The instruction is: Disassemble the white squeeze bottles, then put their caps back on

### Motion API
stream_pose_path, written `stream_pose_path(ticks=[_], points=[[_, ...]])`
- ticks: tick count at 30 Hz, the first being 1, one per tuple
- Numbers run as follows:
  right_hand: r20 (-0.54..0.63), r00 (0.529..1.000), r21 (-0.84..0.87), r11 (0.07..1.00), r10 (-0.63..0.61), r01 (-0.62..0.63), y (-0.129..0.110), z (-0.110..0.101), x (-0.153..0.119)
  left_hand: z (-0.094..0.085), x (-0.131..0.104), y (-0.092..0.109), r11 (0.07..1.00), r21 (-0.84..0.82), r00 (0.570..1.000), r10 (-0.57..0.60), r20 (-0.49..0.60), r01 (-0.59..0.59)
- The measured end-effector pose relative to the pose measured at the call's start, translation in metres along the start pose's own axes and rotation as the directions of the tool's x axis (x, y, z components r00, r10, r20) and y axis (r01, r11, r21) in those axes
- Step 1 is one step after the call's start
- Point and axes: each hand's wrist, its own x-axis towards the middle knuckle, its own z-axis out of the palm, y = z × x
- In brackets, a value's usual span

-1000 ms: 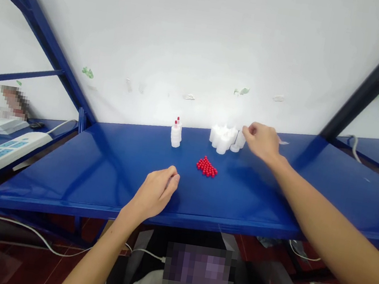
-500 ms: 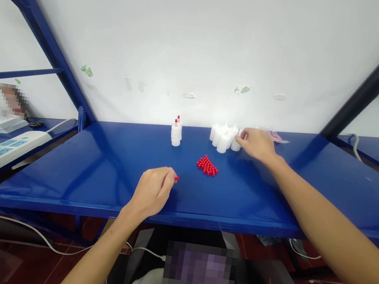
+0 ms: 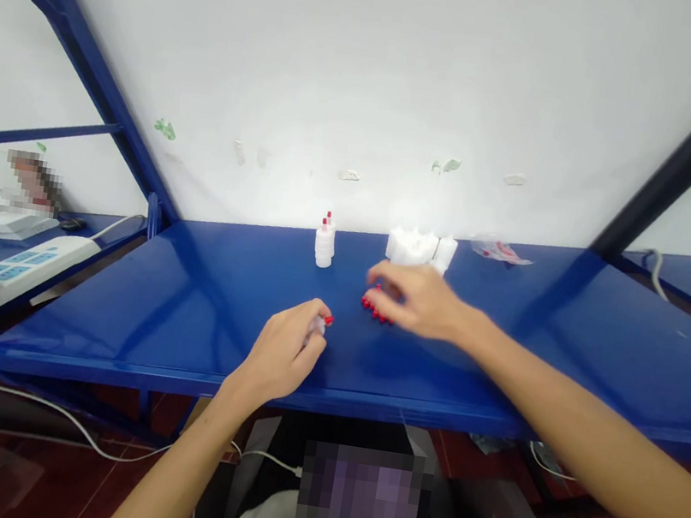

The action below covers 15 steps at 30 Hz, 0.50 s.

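My left hand (image 3: 289,349) is closed round a small white bottle (image 3: 316,328) with a red cap (image 3: 328,321), low over the front of the table. Over the pile of small red caps (image 3: 376,309) hovers my right hand (image 3: 414,300), thumb and fingers apart, with nothing visible between them; it covers part of the pile. Two white bottles with red tips (image 3: 324,245) stand upright at the back, left of centre. Several white bottles (image 3: 411,245) without red caps are grouped behind my right hand, which hides their lower parts.
The blue table (image 3: 239,278) runs along a white wall, with blue rack posts at both sides. A clear plastic bag with red items (image 3: 501,251) lies at the back right. At the left are a white power strip (image 3: 25,272) and white boxes (image 3: 12,228).
My right hand has left the uncapped bottles and moved left and nearer, over the red caps. My left hand has loosened slightly, showing more of its bottle.
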Motion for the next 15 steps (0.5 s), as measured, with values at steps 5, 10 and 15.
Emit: stream_pose_path(ticks=[5, 10, 15], points=[[0.168, 0.936, -0.136, 0.933, -0.310, 0.334, -0.037, 0.034, -0.001, 0.003, 0.001, -0.001, 0.995, -0.049, 0.992, 0.086, 0.096, -0.082], [0.106, 0.914, -0.108, 0.910, -0.391, 0.401, -0.034, 0.034, 0.000, 0.005, 0.000, -0.001, 0.990, 0.003, 0.982, 0.141, 0.123, -0.142], [-0.064, 0.997, 0.178, 0.982, -0.050, 0.061, -0.010, 0.012, 0.003, 0.004, -0.002, 0.001, 0.980, 0.112, 0.986, 0.165, 0.023, -0.166]])
